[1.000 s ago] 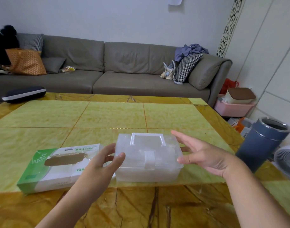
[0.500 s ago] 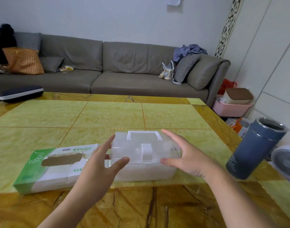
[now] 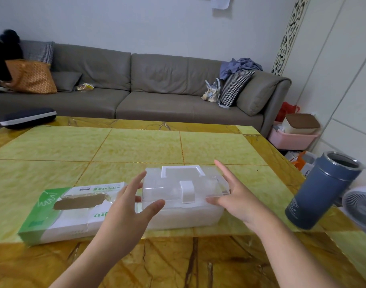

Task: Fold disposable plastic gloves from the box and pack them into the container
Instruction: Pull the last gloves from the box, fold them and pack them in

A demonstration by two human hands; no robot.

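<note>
A clear plastic container (image 3: 183,196) with a white handle and a white front latch sits closed on the table, near its front. My left hand (image 3: 128,206) holds its left end, fingers straight along the side and thumb at the front lower edge. My right hand (image 3: 234,194) presses the right end with straight fingers, thumb at the front corner. A green and white glove box (image 3: 67,210) with an oval top opening lies flat just left of the container, partly behind my left hand.
The table (image 3: 136,150) is yellow-green tile with a brown marble border. A blue-grey cylinder (image 3: 323,190) stands at the right edge, a small white fan (image 3: 360,208) beside it. A dark case (image 3: 28,118) lies far left. A grey sofa (image 3: 157,88) runs behind.
Both hands have closed in on the container's ends; a second ago the right hand hovered apart from it. The container's lid looks slightly raised compared with a second ago.
</note>
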